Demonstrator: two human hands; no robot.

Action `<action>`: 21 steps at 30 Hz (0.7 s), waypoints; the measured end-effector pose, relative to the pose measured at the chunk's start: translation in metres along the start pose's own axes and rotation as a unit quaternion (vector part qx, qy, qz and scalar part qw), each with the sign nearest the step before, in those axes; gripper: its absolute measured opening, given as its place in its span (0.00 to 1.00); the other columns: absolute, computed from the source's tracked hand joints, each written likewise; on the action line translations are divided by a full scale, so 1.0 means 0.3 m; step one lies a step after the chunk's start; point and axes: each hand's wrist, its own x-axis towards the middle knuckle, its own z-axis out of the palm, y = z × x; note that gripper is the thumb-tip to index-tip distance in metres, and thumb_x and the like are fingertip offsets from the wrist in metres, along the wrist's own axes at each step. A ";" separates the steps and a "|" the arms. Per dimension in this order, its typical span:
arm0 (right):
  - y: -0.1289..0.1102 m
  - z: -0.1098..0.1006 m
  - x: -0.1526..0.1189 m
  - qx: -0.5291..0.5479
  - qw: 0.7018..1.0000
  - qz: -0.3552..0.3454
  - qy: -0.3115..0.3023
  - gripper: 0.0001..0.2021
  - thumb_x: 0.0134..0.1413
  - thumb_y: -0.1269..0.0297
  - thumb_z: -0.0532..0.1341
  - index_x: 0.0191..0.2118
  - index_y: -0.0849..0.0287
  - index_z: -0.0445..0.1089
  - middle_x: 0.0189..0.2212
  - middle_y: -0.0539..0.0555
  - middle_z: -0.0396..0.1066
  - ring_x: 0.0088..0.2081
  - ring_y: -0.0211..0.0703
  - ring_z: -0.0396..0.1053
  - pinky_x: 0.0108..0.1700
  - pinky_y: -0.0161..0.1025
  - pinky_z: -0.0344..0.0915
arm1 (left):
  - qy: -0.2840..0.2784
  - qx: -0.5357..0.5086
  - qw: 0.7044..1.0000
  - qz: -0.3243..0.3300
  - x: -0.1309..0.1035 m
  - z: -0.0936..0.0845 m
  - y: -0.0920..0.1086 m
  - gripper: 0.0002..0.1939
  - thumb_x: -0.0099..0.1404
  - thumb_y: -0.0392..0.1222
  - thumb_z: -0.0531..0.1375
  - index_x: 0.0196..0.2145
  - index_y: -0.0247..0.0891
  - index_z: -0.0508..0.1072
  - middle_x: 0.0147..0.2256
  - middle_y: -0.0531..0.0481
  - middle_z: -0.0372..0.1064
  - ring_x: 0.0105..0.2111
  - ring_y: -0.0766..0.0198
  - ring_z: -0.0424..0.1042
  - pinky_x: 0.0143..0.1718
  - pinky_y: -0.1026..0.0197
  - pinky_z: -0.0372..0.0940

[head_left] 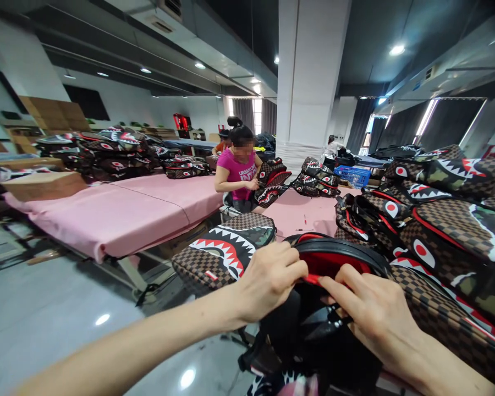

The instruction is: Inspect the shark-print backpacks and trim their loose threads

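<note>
A black backpack (338,346) with a red lining stands in front of me, its top opening gaping and its straps facing me. My left hand (272,278) is closed on the left part of the opening's near edge. On the right part of that edge, my right hand (371,308) grips the backpack, thumb and fingers at the red lining. To the left lies a brown checkered backpack (226,250) with a shark-mouth print. Most of the held backpack's far side and inside is hidden.
Stacked shark-print backpacks (449,231) crowd the right side. A pink-covered table (140,206) stands left, with more backpacks (111,148) piled behind it. Across from me a person (239,170) handles another backpack (272,179). A blue crate (355,176) and a white pillar (309,71) stand beyond.
</note>
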 end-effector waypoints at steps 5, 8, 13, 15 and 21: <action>-0.022 0.021 0.011 -0.039 0.997 -0.073 0.009 0.13 0.56 0.76 0.49 0.30 0.62 0.69 0.22 0.51 0.63 0.21 0.35 0.55 0.26 0.37 0.48 | 0.193 0.027 0.980 0.038 -0.081 0.104 0.033 0.08 0.60 0.28 0.51 0.28 0.34 0.68 0.27 0.47 0.70 0.25 0.65 0.63 0.26 0.62 0.58; -0.021 0.035 -0.010 -0.030 0.992 -0.118 0.019 0.11 0.55 0.76 0.50 0.28 0.62 0.68 0.22 0.51 0.62 0.23 0.36 0.55 0.27 0.38 0.48 | 0.214 -0.005 0.976 0.022 -0.102 0.131 0.035 0.07 0.59 0.26 0.53 0.31 0.34 0.67 0.29 0.45 0.72 0.28 0.64 0.66 0.28 0.61 0.61; -0.019 0.040 -0.039 -0.024 0.991 -0.127 0.018 0.11 0.54 0.76 0.51 0.26 0.61 0.67 0.22 0.51 0.62 0.24 0.37 0.57 0.28 0.39 0.48 | 0.187 -0.059 0.979 -0.046 -0.106 0.099 0.042 0.06 0.58 0.27 0.57 0.34 0.34 0.66 0.29 0.48 0.71 0.28 0.66 0.66 0.29 0.63 0.63; -0.020 0.037 -0.043 -0.022 0.991 -0.133 0.022 0.11 0.53 0.77 0.51 0.26 0.61 0.67 0.23 0.52 0.64 0.25 0.37 0.59 0.29 0.39 0.49 | 0.154 -0.071 0.981 -0.090 -0.102 0.067 0.048 0.07 0.58 0.33 0.61 0.36 0.35 0.68 0.30 0.49 0.71 0.29 0.66 0.67 0.30 0.64 0.64; -0.035 0.033 -0.043 -0.034 0.986 -0.163 0.024 0.10 0.52 0.77 0.51 0.26 0.62 0.67 0.26 0.54 0.67 0.26 0.38 0.62 0.30 0.40 0.51 | 0.020 -0.067 0.986 -0.155 -0.052 -0.027 0.058 0.04 0.62 0.35 0.57 0.32 0.37 0.72 0.25 0.54 0.71 0.24 0.70 0.67 0.27 0.68 0.61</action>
